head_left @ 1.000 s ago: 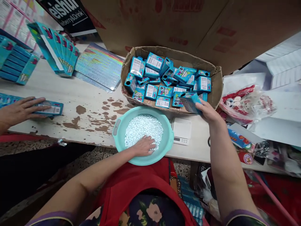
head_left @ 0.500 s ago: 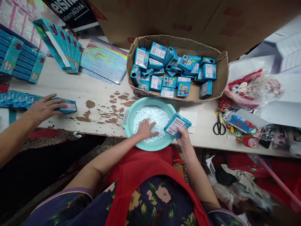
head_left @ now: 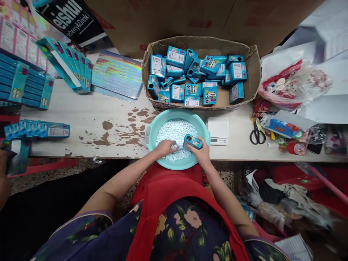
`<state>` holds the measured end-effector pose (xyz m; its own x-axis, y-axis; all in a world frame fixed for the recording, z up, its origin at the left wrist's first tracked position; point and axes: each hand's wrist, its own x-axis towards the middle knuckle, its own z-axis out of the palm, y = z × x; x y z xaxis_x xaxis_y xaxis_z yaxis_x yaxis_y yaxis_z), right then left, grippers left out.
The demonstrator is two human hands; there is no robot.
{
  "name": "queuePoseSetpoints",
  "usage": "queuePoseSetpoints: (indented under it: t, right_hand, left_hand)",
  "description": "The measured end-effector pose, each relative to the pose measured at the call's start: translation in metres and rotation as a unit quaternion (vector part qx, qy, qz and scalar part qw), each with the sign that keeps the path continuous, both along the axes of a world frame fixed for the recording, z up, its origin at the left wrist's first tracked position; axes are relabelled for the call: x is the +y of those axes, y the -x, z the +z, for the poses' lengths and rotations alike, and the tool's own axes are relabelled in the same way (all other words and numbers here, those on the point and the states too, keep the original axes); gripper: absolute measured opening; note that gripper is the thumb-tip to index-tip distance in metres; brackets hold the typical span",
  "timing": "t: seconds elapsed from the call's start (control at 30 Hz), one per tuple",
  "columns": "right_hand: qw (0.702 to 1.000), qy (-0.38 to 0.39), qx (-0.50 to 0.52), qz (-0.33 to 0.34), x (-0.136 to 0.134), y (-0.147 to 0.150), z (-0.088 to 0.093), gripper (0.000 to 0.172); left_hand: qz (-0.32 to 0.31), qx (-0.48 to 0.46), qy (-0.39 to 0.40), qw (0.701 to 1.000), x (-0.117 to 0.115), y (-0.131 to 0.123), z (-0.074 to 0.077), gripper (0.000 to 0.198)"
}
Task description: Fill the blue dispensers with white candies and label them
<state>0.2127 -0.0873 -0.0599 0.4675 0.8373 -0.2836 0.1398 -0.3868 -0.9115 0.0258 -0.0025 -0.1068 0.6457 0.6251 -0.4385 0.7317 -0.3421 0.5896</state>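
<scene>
My left hand is down in a mint-green plastic basin, its fingers curled round some of the small white candies that fill it. Just to the right, my right hand grips a small blue candy box over the candies. The box is turned so that a narrow face with a dark oval shows upward; I cannot tell whether that oval is a hole. A small gap separates my left fingers from the box.
Behind the basin stands a cut-down carton of similar blue boxes. A white scale and black-handled scissors lie to the right. On the left are a row of boxes, silvery sheets and a co-worker's hand at the edge.
My right hand has brought the box left over the candies and turned it. My left fingers, spread before, have curled. The co-worker's hand has drawn back from the row of boxes.
</scene>
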Motion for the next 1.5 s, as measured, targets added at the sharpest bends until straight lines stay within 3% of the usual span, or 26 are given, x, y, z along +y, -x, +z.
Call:
queuePoseSetpoints:
  t: [0.07,0.17,0.23,0.3,0.37,0.43,0.57,0.8,0.93,1.17,1.33,1.5]
  right_hand:
    - [0.999,-0.007,-0.029,0.034,-0.005,0.008,-0.004,0.045]
    - [0.992,-0.038,-0.097,0.075,-0.010,0.018,-0.011,0.037]
    - [0.984,-0.057,-0.131,0.107,-0.011,0.024,-0.012,0.032]
    - [0.978,-0.067,-0.144,0.138,-0.011,0.029,-0.009,0.029]
    - [0.975,-0.070,-0.148,0.152,-0.009,0.033,-0.004,0.028]
    - [0.976,-0.068,-0.151,0.141,-0.008,0.034,0.000,0.028]
    - [0.978,-0.070,-0.145,0.135,-0.004,0.033,0.003,0.031]
    - [0.981,-0.056,-0.129,0.132,0.005,0.034,0.015,0.029]
    - [0.987,-0.047,-0.107,0.110,0.004,0.039,0.023,0.030]
    - [0.994,-0.035,-0.079,0.070,-0.001,0.048,0.031,0.035]
    - [0.995,-0.030,-0.079,0.054,0.000,0.047,0.034,0.036]
    - [0.994,-0.020,-0.083,0.068,0.003,0.045,0.034,0.033]
  left_hand:
    - [0.150,-0.100,0.087,0.980,0.007,-0.003,0.012,0.030]
    - [0.324,-0.273,0.241,0.873,0.006,-0.014,0.040,0.031]
    - [0.385,-0.379,0.293,0.789,0.001,-0.023,0.058,0.030]
    - [0.419,-0.459,0.297,0.725,-0.003,-0.033,0.069,0.026]
    - [0.453,-0.503,0.283,0.680,-0.004,-0.041,0.073,0.022]
    - [0.479,-0.514,0.273,0.657,-0.003,-0.046,0.073,0.022]
    - [0.495,-0.513,0.259,0.652,0.001,-0.050,0.073,0.026]
    - [0.464,-0.526,0.255,0.665,0.006,-0.051,0.088,0.034]
    - [0.463,-0.542,0.244,0.658,0.006,-0.052,0.093,0.031]
    - [0.434,-0.530,0.252,0.683,0.003,-0.045,0.097,0.032]
    - [0.428,-0.549,0.244,0.675,-0.001,-0.047,0.101,0.031]
    - [0.425,-0.539,0.241,0.686,-0.003,-0.050,0.097,0.031]
